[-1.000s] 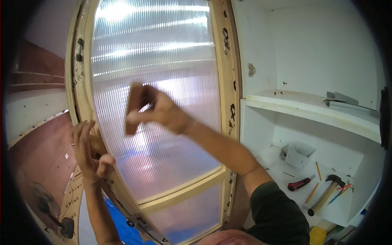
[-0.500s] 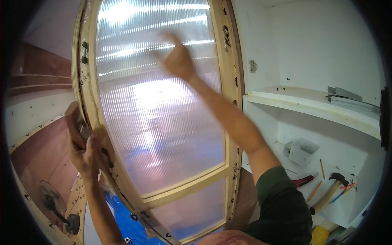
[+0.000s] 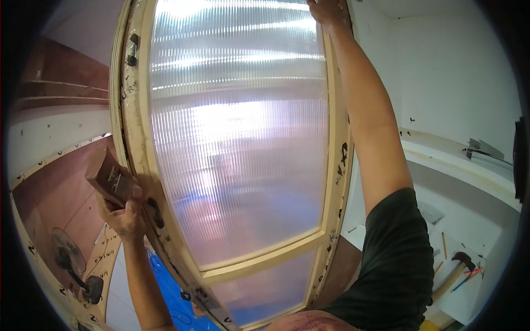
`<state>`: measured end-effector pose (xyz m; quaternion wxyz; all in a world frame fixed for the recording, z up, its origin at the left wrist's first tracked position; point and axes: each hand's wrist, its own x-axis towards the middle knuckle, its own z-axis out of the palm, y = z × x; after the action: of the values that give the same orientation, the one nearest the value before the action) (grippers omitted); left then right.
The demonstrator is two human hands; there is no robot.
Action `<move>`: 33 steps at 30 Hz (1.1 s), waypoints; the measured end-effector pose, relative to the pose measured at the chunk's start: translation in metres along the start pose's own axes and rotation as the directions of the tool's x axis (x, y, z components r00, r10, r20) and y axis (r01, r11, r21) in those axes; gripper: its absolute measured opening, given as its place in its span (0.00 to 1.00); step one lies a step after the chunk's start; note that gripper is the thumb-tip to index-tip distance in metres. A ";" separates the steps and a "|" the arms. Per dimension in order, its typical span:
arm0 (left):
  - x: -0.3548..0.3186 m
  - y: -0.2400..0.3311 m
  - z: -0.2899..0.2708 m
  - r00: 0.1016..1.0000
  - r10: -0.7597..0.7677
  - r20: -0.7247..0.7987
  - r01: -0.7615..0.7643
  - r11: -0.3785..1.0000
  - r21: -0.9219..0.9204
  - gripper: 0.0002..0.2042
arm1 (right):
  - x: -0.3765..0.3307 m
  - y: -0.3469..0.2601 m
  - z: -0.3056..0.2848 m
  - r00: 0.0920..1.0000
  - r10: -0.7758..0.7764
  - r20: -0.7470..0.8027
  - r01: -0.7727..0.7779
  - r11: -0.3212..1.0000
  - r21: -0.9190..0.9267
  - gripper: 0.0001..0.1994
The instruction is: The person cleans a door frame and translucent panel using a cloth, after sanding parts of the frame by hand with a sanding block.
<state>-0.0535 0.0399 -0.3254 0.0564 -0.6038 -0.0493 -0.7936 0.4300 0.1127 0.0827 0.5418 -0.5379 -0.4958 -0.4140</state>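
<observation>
A tall wooden door frame [image 3: 264,257] with ribbed translucent panels [image 3: 243,182] stands upright in front of me. My left hand [image 3: 126,218], thumb in front, grips a folded brown sheet of sandpaper [image 3: 113,177] with print on its back. It is beside the frame's left edge. My right arm reaches up along the right side, and my right hand [image 3: 331,15] lies over the right stile near the top of the view. Its thumb is toward the panel and apart from the fingers. The fingertips are partly cut off by the picture's upper edge.
White cabinet shelving [image 3: 458,157] is on the right, with a hammer [image 3: 454,276], pencils and small tools in a lower compartment. Blue plastic sheeting [image 3: 174,295] lies low behind the frame's left side. A fan [image 3: 69,256] is at the lower left.
My right hand has moved up and right, from in front of the panel to the right stile. The sandpaper in my left hand has tilted, showing its printed back. The view has shifted slightly left.
</observation>
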 end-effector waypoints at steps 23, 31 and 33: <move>-0.006 -0.017 -0.015 1.000 -0.028 -0.006 0.027 0.999 -0.041 0.32 | -0.020 -0.011 0.002 0.983 -0.081 -0.167 0.077 0.997 -0.028 0.30; 0.002 -0.008 -0.003 0.999 0.014 -0.038 -0.016 0.999 -0.037 0.35 | -0.022 -0.010 -0.011 0.995 0.016 -0.102 -0.017 1.000 -0.001 0.30; 0.003 -0.005 0.002 0.998 -0.011 -0.066 0.008 0.999 -0.041 0.35 | -0.026 -0.013 -0.012 0.995 0.031 -0.091 -0.032 0.999 -0.013 0.29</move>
<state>-0.0531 0.0447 -0.3223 0.0419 -0.5780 -0.0342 -0.8142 0.4136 0.0974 0.0601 0.5662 -0.5302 -0.4590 -0.4332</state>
